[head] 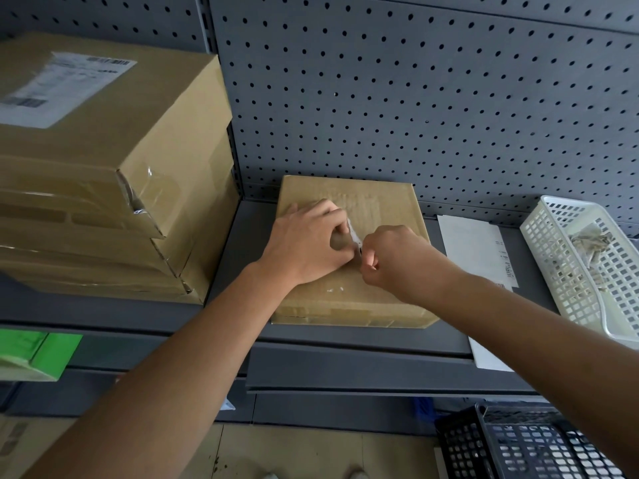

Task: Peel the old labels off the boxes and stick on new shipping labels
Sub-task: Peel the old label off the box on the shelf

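A flat cardboard box (380, 202) lies on the grey shelf (242, 236) in the middle. Its top shows a pale patch and small white label scraps (333, 290) near the front. My left hand (307, 240) rests on the box top with fingers curled around a torn white strip of old label (354, 233). My right hand (394, 261) meets it from the right, thumb and fingers pinched at the same strip. A sheet of white labels (473, 247) lies on the shelf right of the box.
A stack of cardboard boxes (114, 174) stands at the left, the top one bearing a printed shipping label (65, 88). A white plastic basket (584, 264) with peeled paper scraps sits at the right. Dark crates (518, 444) stand below. Grey pegboard (415, 98) backs the shelf.
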Action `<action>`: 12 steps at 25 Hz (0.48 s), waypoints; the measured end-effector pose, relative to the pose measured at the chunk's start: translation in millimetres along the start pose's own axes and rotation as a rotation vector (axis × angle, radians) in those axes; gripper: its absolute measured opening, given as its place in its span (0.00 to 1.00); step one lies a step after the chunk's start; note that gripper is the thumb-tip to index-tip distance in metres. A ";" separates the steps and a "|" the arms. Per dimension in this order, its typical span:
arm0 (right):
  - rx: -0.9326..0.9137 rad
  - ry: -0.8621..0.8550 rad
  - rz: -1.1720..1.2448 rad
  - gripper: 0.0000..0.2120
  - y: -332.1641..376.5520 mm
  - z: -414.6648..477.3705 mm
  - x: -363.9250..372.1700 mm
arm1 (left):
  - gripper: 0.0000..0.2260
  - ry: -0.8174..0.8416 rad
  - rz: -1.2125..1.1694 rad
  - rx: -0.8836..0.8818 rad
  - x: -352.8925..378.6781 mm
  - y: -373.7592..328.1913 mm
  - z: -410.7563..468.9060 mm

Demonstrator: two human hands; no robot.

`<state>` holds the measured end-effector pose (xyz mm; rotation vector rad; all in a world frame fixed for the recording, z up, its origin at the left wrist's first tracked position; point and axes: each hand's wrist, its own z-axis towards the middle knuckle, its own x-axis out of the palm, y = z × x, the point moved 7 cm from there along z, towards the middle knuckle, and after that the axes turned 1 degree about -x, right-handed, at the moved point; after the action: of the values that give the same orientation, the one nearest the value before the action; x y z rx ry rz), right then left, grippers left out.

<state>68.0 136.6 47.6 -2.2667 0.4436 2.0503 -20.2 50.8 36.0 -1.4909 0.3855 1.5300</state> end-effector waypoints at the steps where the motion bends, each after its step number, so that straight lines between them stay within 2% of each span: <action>1: -0.004 -0.005 -0.069 0.05 3.5 -0.2 1.0 | 0.11 -0.005 0.002 0.003 -0.4 0.1 -0.2; 5: -0.088 0.008 -0.246 0.02 19.4 -4.4 8.0 | 0.12 -0.048 0.004 0.036 -0.9 -1.7 -0.9; 8: -0.084 0.055 -0.203 0.05 16.3 -1.1 10.2 | 0.13 -0.066 0.009 0.045 -2.9 -1.9 -1.0; 10: -0.070 0.079 -0.153 0.02 12.8 0.2 8.9 | 0.12 -0.058 0.015 0.042 -3.7 -1.7 -0.9; 12: -0.036 0.049 -0.076 0.04 4.8 1.0 5.9 | 0.12 -0.042 0.021 0.032 -3.6 -1.4 -0.6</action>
<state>66.3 131.2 42.4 -2.3209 0.3201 1.9865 -19.4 49.7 39.6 -1.4315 0.3998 1.5620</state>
